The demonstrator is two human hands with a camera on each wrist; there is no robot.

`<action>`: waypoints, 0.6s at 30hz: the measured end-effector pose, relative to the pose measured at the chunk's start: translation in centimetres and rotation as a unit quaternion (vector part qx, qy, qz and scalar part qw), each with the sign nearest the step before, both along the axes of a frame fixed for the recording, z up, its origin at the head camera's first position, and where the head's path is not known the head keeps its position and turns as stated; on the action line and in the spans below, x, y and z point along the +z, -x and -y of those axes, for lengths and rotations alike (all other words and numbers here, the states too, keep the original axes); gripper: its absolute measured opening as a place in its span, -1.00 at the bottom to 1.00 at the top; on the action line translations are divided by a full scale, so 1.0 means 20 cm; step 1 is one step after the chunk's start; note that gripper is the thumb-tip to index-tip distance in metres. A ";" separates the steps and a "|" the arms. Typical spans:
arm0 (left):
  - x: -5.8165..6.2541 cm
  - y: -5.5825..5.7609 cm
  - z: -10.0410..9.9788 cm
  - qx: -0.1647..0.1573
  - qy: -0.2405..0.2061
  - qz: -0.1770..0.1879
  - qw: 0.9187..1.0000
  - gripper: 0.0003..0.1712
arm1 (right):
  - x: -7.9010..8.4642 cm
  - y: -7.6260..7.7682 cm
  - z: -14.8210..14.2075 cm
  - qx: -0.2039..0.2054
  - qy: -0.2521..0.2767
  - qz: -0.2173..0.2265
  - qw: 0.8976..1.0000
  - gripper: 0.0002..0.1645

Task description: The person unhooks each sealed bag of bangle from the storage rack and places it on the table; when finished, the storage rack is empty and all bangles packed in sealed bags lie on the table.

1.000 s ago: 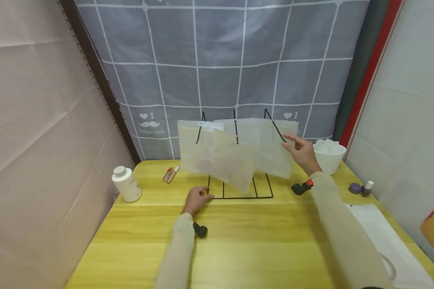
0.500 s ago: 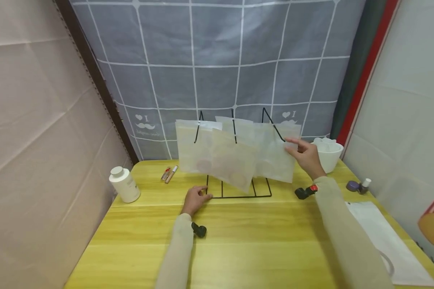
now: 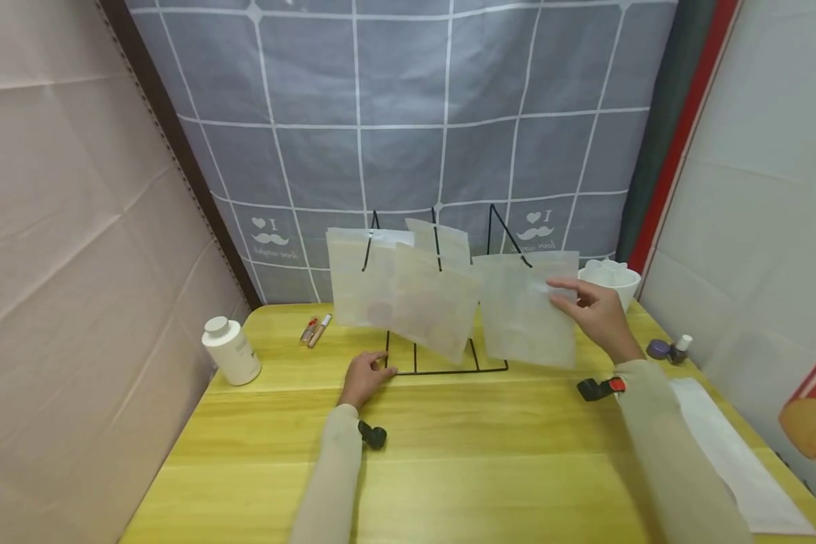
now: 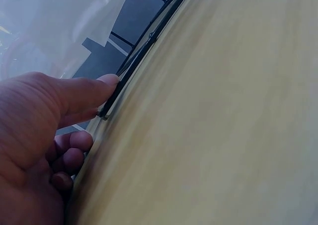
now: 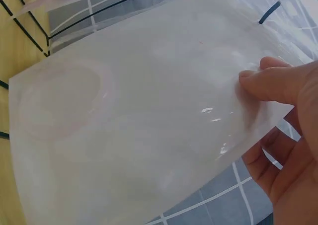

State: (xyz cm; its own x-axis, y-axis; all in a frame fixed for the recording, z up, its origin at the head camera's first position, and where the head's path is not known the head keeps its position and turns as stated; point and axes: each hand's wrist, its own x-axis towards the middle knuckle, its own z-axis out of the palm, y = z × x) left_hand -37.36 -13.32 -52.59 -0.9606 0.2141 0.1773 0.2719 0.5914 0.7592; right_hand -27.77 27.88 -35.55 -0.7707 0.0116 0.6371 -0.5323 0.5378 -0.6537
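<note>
A black wire display rack (image 3: 459, 371) stands on the table, with three sloping prongs at its top. My left hand (image 3: 363, 379) pinches the front left corner of its base between thumb and finger; the left wrist view shows the thumb on the wire (image 4: 131, 63). On the right prong hangs a whitish translucent plastic bag (image 3: 527, 313), near the prong's tip. My right hand (image 3: 597, 316) pinches this bag's right edge, thumb in front. In the right wrist view the prong tip (image 5: 270, 12) pokes out through the bag (image 5: 149, 115). Similar bags (image 3: 435, 302) hang on the other prongs, overlapping.
A white bottle (image 3: 232, 351) stands at the left, with two small cosmetic tubes (image 3: 318, 331) nearby. Behind my right hand is a white pot (image 3: 615, 278). A purple lid (image 3: 658, 349), a small bottle (image 3: 681, 349) and a white bag (image 3: 741, 461) lie along the right side.
My right hand has moved right and down toward me, drawing the right bag forward along its prong and apart from the middle bags. My left hand keeps its place on the rack.
</note>
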 end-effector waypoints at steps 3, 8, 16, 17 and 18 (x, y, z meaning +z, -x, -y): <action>0.00 0.00 0.00 0.005 0.003 0.002 1.000 -0.46 | 0.01 -0.05 -0.01 0.000 -0.002 0.001 1.000 -0.67; 0.00 -0.01 0.00 0.006 0.007 0.001 1.000 -0.46 | 0.03 -0.14 -0.01 -0.008 -0.032 -0.036 0.999 -0.67; 0.02 -0.03 0.00 0.000 -0.003 0.009 1.000 -0.47 | -0.01 -0.34 -0.18 0.020 -0.039 -0.039 0.998 -0.57; 0.02 -0.02 0.00 0.001 -0.001 0.009 1.000 -0.46 | -0.02 -0.37 -0.21 0.037 -0.018 -0.021 0.999 -0.57; 0.02 -0.02 0.00 0.002 0.000 0.009 1.000 -0.46 | -0.04 -0.40 -0.24 0.058 0.011 0.006 0.998 -0.58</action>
